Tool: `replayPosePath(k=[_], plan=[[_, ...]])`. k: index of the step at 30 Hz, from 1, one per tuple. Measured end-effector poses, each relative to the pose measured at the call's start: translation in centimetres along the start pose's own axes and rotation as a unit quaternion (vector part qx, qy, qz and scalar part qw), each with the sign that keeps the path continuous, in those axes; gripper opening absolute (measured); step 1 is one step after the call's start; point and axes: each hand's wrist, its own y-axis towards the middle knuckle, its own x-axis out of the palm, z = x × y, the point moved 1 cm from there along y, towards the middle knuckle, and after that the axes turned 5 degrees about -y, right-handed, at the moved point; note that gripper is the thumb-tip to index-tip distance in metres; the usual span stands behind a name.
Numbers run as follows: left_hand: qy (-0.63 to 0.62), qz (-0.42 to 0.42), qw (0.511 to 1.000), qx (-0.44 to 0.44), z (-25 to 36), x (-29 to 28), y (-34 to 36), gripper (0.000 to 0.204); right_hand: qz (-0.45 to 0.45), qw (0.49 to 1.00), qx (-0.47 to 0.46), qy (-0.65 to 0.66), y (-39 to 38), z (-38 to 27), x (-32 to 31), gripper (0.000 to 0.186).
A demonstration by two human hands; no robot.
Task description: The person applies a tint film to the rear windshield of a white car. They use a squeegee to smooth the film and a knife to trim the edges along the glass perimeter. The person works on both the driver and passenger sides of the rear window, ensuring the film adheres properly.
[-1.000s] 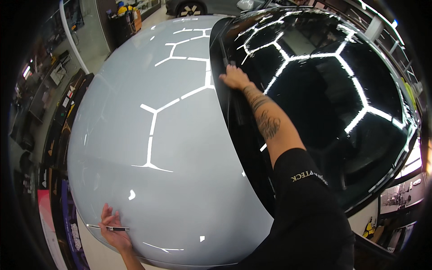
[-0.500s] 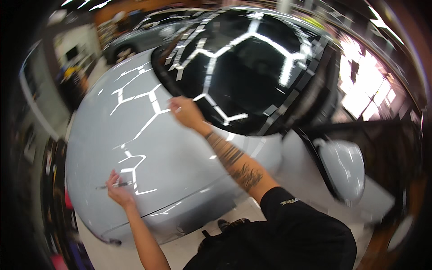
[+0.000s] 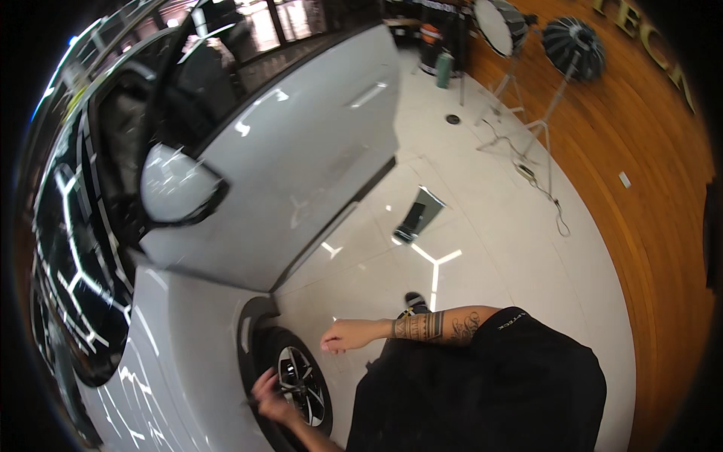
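Observation:
My left hand is low beside the front wheel of a pale grey car, slightly blurred. A thin, dark, pen-like tool crosses its fingers; its exact kind cannot be made out. My right hand hangs in front of me above the floor, right of the wheel arch. Its fingers are curled in, and whatever they hold, if anything, is hidden. Neither hand visibly touches the car. The grey fender lies left of both hands.
The car's front door stands wide open beyond the side mirror. A flat dark item lies on the pale tiled floor. Studio lights on stands, with a trailing cable, stand by a wooden wall.
My view has turned right, from the hood and windshield to the open door and floor. Both hands have come away from over the hood; the thin tool remains in my left hand.

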Motion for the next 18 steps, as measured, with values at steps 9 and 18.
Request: replayPosePath(k=[9, 18], plan=[[-0.177, -0.413, 0.88, -0.155, 7.0, 44.9, -4.5, 0.056, 0.156, 0.982, 0.089, 0.062, -22.5, 9.1, -22.4, 0.031], [-0.037, -0.78, 0.624, -0.03, 15.6, 70.6, 8.9, 0.04, 0.41, 0.894, 0.074, 0.165, -39.3, 17.0, -48.1, 0.021]])
